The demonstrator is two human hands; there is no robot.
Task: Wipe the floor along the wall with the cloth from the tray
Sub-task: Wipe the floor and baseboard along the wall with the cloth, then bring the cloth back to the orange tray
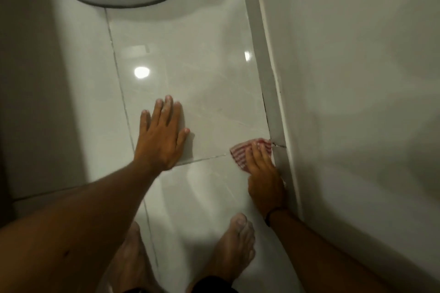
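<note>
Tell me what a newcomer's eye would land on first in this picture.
The red-and-white striped cloth stands out, pressed flat under the right hand where the glossy floor tile meets the baseboard of the wall. The left hand is spread flat on the tile beside it, and two bare feet show at the bottom.

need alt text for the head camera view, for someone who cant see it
The right hand presses a red-and-white striped cloth onto the glossy tiled floor beside the skirting of the wall. The left hand lies flat on the tiles, bare feet below.
</note>
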